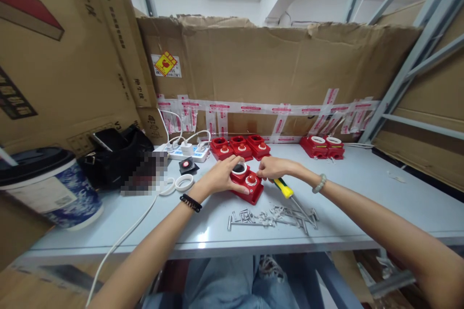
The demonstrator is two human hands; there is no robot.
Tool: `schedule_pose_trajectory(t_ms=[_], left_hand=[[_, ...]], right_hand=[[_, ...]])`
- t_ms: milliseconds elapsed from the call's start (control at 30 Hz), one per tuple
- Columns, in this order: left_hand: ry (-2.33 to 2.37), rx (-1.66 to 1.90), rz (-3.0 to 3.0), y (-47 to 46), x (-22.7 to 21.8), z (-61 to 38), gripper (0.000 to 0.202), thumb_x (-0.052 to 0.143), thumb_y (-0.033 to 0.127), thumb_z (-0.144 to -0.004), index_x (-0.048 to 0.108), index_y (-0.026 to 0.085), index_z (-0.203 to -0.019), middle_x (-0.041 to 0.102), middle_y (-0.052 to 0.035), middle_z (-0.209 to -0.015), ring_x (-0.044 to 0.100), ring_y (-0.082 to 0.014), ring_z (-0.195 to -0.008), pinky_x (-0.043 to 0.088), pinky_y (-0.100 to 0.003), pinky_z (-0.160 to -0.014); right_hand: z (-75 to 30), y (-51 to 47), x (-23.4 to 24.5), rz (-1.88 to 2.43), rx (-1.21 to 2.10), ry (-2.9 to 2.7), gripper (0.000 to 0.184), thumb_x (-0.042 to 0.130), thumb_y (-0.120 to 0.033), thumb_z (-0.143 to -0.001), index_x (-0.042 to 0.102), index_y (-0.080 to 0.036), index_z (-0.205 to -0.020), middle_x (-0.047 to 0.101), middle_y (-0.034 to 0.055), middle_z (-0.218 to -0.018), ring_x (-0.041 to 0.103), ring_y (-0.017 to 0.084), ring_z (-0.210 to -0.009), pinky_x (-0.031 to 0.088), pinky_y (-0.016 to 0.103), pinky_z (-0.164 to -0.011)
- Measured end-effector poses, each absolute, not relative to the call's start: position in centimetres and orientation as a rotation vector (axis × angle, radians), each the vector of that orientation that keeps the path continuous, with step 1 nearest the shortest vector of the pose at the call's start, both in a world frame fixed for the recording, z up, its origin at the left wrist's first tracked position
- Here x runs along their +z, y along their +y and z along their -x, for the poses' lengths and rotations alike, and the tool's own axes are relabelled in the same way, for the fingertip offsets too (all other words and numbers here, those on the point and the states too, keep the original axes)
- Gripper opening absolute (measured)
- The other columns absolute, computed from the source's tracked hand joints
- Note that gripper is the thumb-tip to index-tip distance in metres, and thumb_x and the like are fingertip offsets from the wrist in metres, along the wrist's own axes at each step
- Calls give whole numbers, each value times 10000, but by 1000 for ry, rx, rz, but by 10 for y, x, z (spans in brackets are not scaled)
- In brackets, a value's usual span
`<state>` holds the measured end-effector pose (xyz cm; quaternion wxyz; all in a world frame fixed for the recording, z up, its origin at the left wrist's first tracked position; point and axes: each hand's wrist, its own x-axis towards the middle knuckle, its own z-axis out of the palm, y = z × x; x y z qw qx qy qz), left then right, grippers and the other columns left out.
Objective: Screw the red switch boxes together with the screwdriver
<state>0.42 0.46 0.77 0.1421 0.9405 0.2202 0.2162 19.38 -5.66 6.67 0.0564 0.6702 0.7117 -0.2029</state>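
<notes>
A red device (pixel 255 196) with a white ring around a dark round opening and a smaller red knob sits on the table in front of me. My left hand (pixel 222 175) grips it from the left, thumb along the near side and fingers over the far edge. At its right side, my right hand (pixel 272 168) is closed in a pinch; whatever is between the fingertips is hidden. Just below that hand lies a screwdriver (pixel 284 188) with a yellow and green handle, its shaft pointing toward me. Loose screws (pixel 247 216) and metal T-shaped rods (pixel 250 224) are scattered nearer the edge.
Three similar red units (pixel 240 148) stand behind, and two with white rings (pixel 322 147) at the far right. To the left are a power strip (pixel 195 153), white rings (pixel 184 183), a black bag (pixel 108 164) and a large cup (pixel 50 188). Cardboard (pixel 253 67) walls the back.
</notes>
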Motion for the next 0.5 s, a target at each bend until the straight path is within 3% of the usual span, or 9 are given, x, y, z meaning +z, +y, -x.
schedule_pose_trajectory(t_ms=[233,500], left_hand=[[632,642,-2720,5,6,-2,724,683,613,-571,448,229,-1138,537,-75,-1101,537,-265,-995,425,-386,-846],[717,617,-2744,3,5,0,726,641,605,-632,409,221,-1202,490,-112,-1200,472,-300,-1124,380,-429,-929]], right_hand=[[-180,-86,84,-1956,-559,2389,154,509,-293,-670,575,-164,-617,543,3,-498,471,116,-476,332,227,-464],[-141,-113,54,-1686,-472,2376,118,521,-263,-631,602,-180,-610,590,19,-601,499,128,-557,335,237,-523]])
